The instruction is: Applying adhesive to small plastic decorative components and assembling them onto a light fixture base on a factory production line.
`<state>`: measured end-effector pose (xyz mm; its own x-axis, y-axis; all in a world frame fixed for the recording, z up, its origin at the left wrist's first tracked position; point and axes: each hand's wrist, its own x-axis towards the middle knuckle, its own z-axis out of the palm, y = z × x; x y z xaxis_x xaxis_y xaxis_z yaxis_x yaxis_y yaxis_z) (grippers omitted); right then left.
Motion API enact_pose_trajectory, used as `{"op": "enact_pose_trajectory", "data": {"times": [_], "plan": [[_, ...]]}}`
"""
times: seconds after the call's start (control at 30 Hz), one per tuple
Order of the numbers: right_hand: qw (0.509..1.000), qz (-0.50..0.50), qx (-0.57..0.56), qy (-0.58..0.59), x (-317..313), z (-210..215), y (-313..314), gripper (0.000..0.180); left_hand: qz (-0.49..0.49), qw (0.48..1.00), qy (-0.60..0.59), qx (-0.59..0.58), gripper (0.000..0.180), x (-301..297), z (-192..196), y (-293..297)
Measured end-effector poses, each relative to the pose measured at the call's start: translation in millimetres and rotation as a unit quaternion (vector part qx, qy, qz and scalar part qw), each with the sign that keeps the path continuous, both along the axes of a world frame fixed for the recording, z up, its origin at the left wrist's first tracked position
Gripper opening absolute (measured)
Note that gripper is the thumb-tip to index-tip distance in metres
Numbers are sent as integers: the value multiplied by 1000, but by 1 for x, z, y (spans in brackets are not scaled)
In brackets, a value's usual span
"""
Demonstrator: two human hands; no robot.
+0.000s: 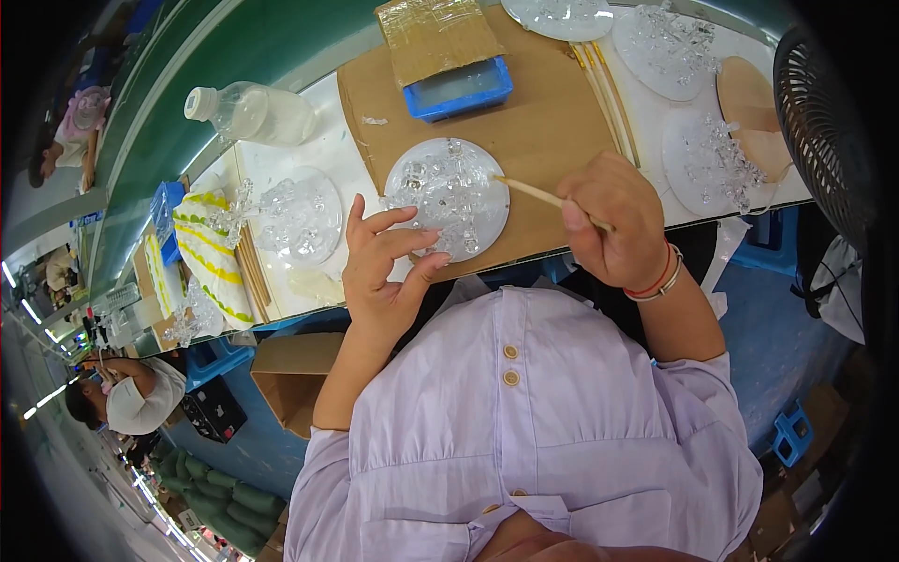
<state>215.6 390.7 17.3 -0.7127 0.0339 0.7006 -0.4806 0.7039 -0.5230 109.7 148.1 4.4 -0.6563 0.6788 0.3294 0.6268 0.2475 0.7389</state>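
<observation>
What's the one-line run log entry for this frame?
right hand: holding thin pale wooden stick, tip at round white plate | left hand: over plate's left edge, grip unclear | clear glass-like pieces: on plate

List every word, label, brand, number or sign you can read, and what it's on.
None can be read.
Black box on the floor: any marks are too small.
Clear bottle: no readable label.
Pale stick in the right hand: none visible.
Taped cardboard: nothing legible.
</observation>
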Motion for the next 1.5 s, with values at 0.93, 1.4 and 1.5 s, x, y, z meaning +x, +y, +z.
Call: {"op": "enact_pose_trajectory", "data": {"times": [0.93, 1.4, 1.5], "plan": [[1000, 20, -22, -12, 20, -1, -19, 11, 27, 999, 20, 22, 23, 11, -4, 8], [983, -141, -113, 46, -18, 24, 24, 4, 54, 998, 24, 29, 21, 13, 0, 8], [985, -158, 5, 71, -42, 27, 28, 4, 62, 998, 20, 21, 20, 14, 10, 8]]}}
